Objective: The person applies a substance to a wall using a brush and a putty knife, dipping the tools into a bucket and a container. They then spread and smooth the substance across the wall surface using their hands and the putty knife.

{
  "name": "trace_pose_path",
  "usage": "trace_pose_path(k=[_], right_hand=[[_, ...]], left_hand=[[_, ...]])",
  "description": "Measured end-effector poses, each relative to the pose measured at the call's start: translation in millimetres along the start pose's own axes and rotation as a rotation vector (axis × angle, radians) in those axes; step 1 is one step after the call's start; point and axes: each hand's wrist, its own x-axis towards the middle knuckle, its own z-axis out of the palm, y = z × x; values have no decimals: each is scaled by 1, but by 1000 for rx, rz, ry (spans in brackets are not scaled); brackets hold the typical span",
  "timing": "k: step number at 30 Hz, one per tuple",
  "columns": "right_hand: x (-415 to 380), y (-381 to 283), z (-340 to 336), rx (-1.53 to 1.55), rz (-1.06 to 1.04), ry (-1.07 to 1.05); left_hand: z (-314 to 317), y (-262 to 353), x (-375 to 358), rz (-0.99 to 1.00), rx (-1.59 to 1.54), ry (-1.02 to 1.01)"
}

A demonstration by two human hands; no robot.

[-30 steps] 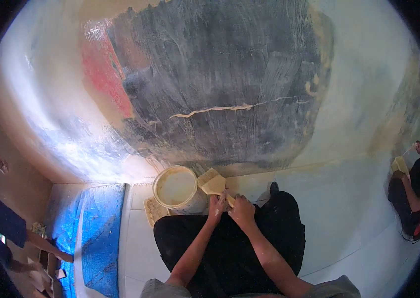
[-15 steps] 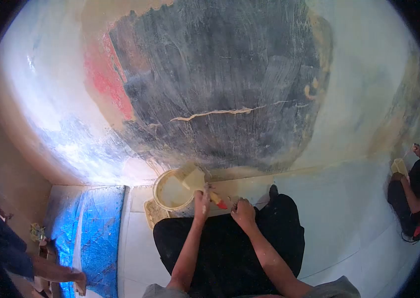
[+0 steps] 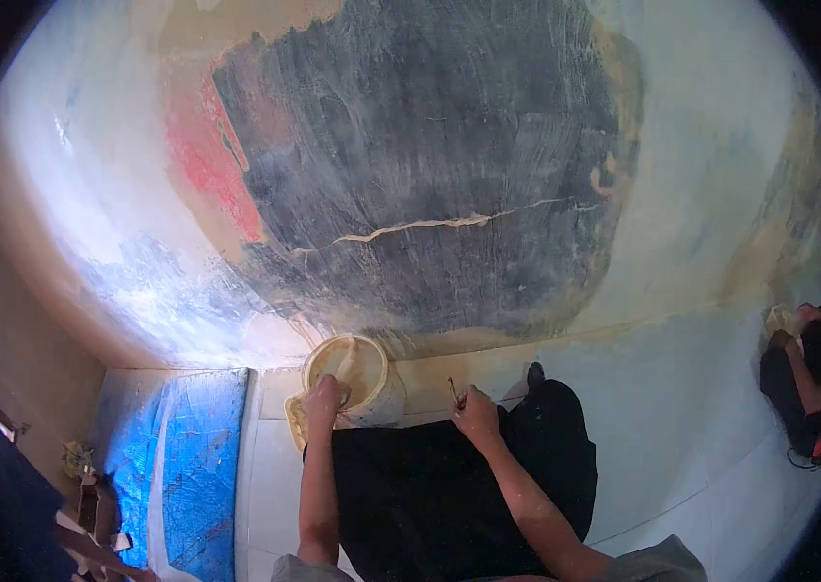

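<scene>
My left hand [image 3: 325, 395] is closed at the near left rim of a round white bucket [image 3: 384, 383]. It grips a paint brush, most of it hidden by the hand; the cream-coated end [image 3: 348, 361] points into the bucket. Cream-coloured material coats the bucket's inside. Over my black-clad lap, my right hand [image 3: 475, 414] is closed around a thin brown stick-like piece [image 3: 452, 390] that pokes up from the fingers. Its exact kind is too small to make out.
Ahead rises a wall with a dark grey patch [image 3: 430, 145] and a cream crack line [image 3: 420, 225]. A yellowish tray [image 3: 295, 417] sits beside the bucket. Blue sheeting [image 3: 202, 466] lies left. Another person [image 3: 808, 388] sits at right; dark clothing [image 3: 3, 475] shows at far left.
My left hand has moved left and turned the brush into the bucket. My right hand stays nearly still. The leg at lower left has shifted; the person at right has lowered a raised hand.
</scene>
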Motion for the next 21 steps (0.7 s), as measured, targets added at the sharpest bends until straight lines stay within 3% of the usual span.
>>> trace_pose_path(k=[6,13,15,21], right_hand=[[0,6,2,-71,-6,-6],[1,8,2,-89,19,-6],[0,5,0,-19,-6,-24],[1,0,-1,2,-1,-82]], left_hand=[[15,6,29,187,235,-54],[29,17,47,137,401,-108],[30,17,49,75,422,-253],[53,-14,71,166,360,-201]])
